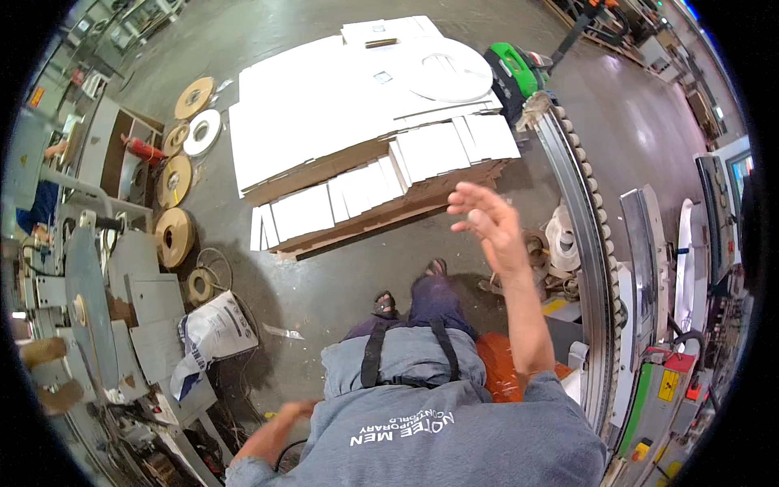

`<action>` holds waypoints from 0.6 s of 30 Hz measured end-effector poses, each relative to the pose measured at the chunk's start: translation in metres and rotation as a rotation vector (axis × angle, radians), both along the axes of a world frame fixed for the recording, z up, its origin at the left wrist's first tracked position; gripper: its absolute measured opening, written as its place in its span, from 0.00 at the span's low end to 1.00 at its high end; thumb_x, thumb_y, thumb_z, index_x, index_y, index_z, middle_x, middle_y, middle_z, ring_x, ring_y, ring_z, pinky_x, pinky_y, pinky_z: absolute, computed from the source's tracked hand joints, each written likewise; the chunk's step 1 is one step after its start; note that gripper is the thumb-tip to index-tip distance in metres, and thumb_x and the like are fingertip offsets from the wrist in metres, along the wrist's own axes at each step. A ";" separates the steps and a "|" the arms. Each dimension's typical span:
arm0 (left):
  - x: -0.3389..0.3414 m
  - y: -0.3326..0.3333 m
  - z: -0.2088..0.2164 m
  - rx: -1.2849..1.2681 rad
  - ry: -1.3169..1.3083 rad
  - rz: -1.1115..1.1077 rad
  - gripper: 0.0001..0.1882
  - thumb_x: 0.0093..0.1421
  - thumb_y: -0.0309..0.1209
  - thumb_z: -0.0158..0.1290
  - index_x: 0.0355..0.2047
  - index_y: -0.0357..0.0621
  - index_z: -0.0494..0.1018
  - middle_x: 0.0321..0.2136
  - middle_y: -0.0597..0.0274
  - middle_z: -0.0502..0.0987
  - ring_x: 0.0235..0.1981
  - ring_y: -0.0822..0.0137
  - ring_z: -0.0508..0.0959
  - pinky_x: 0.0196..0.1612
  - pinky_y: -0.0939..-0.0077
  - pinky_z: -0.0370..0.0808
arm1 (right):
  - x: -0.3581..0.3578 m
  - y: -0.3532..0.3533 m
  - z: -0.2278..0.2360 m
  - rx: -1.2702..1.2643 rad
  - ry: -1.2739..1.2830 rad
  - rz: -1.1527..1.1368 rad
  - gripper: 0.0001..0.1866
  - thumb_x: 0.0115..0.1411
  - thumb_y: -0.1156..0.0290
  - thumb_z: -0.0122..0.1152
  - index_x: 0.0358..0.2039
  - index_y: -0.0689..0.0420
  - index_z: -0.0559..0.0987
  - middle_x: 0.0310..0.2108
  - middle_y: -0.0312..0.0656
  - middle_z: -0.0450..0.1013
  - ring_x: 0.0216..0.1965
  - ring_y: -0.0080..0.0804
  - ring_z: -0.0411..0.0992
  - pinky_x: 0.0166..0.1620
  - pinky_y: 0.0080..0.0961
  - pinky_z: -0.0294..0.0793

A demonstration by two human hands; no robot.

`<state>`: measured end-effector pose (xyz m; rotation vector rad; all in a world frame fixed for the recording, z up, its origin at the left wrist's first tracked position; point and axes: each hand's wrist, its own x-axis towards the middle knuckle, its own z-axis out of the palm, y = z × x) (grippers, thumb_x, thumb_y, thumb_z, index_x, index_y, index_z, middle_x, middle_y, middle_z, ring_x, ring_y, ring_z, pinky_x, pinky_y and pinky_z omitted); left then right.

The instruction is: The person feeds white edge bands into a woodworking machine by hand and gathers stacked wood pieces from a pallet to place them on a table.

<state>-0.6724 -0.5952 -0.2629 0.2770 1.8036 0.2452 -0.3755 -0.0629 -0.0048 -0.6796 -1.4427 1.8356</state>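
Observation:
My right hand [488,226] is raised with its fingers loosely apart and nothing visible in it. It appears in front of the near right corner of a large stack of white-faced panels [308,105] with brown edges. I cannot tell whether it touches them. Narrower white strips [365,191] lie in a row along the stack's near side. On top of the stack rests a round white panel [450,71]. My left arm is bent at my side, and my left hand [302,411] is mostly hidden by my shirt, so its fingers do not show.
A roller conveyor rail [580,243] runs along my right, with white rolls [561,237] beside it. On the left stand several beige rolls [174,180], a white sack [217,333], loose cables and grey machinery [146,300]. A green and black machine [515,71] stands behind the stack's right end.

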 end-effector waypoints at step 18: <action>0.035 0.514 -0.032 0.446 -0.036 0.551 0.46 0.57 0.47 0.64 0.64 0.24 0.59 0.56 0.39 0.70 0.55 0.51 0.73 0.57 0.57 0.71 | -0.013 0.147 -0.351 -0.835 -0.397 -0.168 0.62 0.55 0.37 0.65 0.69 0.73 0.46 0.68 0.63 0.50 0.67 0.53 0.56 0.64 0.43 0.64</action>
